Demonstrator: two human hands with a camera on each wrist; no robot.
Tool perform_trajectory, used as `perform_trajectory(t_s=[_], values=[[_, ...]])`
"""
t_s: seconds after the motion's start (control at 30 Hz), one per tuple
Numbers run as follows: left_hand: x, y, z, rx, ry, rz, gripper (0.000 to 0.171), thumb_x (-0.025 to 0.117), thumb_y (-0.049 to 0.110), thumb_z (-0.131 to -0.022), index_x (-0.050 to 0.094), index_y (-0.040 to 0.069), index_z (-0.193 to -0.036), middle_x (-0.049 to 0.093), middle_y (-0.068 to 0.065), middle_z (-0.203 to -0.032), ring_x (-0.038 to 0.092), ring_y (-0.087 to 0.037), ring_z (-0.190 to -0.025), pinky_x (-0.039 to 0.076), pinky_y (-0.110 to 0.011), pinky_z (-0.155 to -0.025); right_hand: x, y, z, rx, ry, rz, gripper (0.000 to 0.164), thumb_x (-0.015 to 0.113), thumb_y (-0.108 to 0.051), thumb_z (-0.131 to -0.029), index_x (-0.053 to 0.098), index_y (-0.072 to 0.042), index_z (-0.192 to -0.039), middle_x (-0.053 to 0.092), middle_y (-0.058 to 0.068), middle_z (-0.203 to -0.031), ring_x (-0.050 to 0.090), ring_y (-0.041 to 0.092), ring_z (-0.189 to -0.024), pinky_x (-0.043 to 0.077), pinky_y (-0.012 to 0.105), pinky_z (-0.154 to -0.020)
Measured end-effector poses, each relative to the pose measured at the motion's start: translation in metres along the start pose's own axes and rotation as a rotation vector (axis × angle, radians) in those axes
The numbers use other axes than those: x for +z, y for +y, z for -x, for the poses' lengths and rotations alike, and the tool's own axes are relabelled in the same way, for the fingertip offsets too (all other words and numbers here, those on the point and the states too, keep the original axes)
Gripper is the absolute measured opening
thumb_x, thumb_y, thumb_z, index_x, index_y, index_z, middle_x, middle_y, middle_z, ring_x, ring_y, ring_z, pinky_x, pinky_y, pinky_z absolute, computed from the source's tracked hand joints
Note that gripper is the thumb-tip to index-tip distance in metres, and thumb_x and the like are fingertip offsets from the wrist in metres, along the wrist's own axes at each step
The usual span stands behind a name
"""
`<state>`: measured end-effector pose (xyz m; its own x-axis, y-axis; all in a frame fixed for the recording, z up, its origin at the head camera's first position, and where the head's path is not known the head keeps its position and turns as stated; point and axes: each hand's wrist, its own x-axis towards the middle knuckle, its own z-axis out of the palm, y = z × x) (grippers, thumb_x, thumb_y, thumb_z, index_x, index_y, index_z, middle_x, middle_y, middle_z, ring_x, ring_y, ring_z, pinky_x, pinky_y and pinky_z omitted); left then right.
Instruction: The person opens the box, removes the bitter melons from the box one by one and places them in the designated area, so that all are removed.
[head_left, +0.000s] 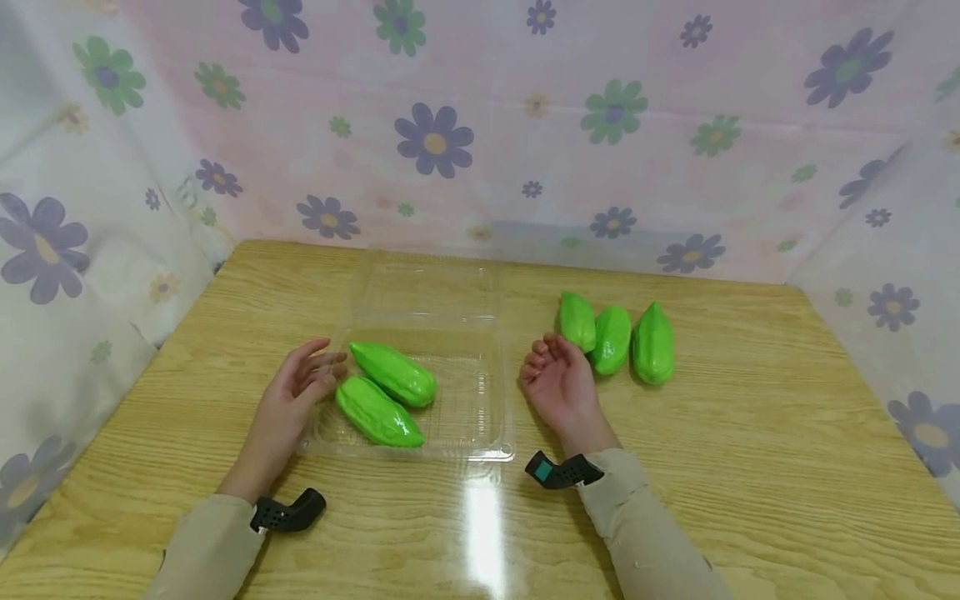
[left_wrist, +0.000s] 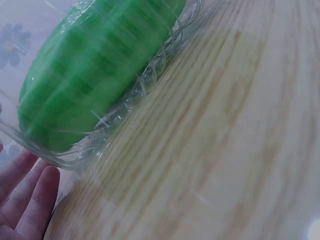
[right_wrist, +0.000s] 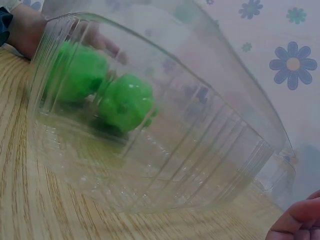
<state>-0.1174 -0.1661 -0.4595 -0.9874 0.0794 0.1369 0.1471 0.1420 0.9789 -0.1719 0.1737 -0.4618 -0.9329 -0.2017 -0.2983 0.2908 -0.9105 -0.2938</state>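
Note:
A clear plastic clamshell box (head_left: 491, 408) stands with its lid (head_left: 427, 287) folded back. Inside lie two glossy green papaya-like fruits, one (head_left: 393, 375) behind the other (head_left: 378, 412), both with a pointed end. My left hand (head_left: 288, 396) is at the box's left side, fingers loosely bent, fingertips (left_wrist: 45, 185) right at the rim in the left wrist view. To the right of the box, my right hand (head_left: 558, 383) rests palm up with loosely curled fingers and holds nothing. Its fingertips are close to the nearest of three more green fruits (head_left: 577, 321).
The other two green fruits (head_left: 612, 340) (head_left: 653, 343) lie to the right on the wooden table (head_left: 750, 442). A flowered curtain (head_left: 510, 150) hangs behind the table and along both sides. Black bands (head_left: 288, 510) (head_left: 562, 471) are on both wrists.

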Motion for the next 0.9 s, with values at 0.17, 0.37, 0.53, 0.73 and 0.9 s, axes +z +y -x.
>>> perform_trajectory(t_s=[0.17,0.37,0.53,0.73,0.9], values=[[0.0,-0.001,0.001,0.007,-0.003,-0.002,0.046,0.046,0.019,-0.094,0.03,0.01,-0.137,0.044,-0.017,-0.128,0.048,-0.024,-0.113,0.043,-0.018,-0.087,0.0,0.0,0.002,0.002,0.025,0.006,0.021,0.033,-0.02,-0.094,0.045,-0.009,-0.08,0.044,0.002,-0.071,0.04,0.014,-0.061,0.032,0.022,-0.054],[-0.001,0.0,0.001,0.009,-0.004,-0.008,0.047,0.046,0.02,-0.094,0.03,0.01,-0.137,0.045,-0.016,-0.129,0.048,-0.023,-0.113,0.042,-0.018,-0.087,0.004,0.003,0.003,-0.002,0.011,0.073,0.025,0.036,-0.018,-0.09,0.046,-0.01,-0.069,0.045,0.0,-0.066,0.04,0.013,-0.059,0.031,0.022,-0.054],[-0.001,-0.001,0.001,0.0,0.001,0.006,0.046,0.046,0.02,-0.094,0.031,0.011,-0.137,0.045,-0.016,-0.128,0.048,-0.024,-0.113,0.042,-0.018,-0.087,0.01,0.007,0.004,0.0,0.001,0.17,0.025,0.038,-0.017,-0.085,0.044,-0.011,-0.062,0.043,-0.001,-0.06,0.037,0.012,-0.056,0.03,0.022,-0.053],[-0.001,-0.002,0.003,-0.009,-0.006,0.014,0.047,0.046,0.021,-0.094,0.03,0.01,-0.137,0.044,-0.017,-0.129,0.047,-0.025,-0.114,0.042,-0.017,-0.087,0.012,0.008,0.006,0.033,-0.048,0.277,0.027,0.035,-0.016,-0.089,0.049,-0.009,-0.067,0.047,0.001,-0.064,0.039,0.013,-0.059,0.032,0.022,-0.054],[-0.002,-0.002,0.0,0.009,-0.006,0.014,0.046,0.046,0.02,-0.094,0.031,0.011,-0.136,0.045,-0.016,-0.129,0.047,-0.026,-0.113,0.042,-0.018,-0.088,0.018,0.007,0.007,0.082,-0.117,0.335,0.024,0.037,-0.019,-0.092,0.05,-0.009,-0.074,0.04,-0.001,-0.063,0.037,0.012,-0.059,0.031,0.02,-0.054]])
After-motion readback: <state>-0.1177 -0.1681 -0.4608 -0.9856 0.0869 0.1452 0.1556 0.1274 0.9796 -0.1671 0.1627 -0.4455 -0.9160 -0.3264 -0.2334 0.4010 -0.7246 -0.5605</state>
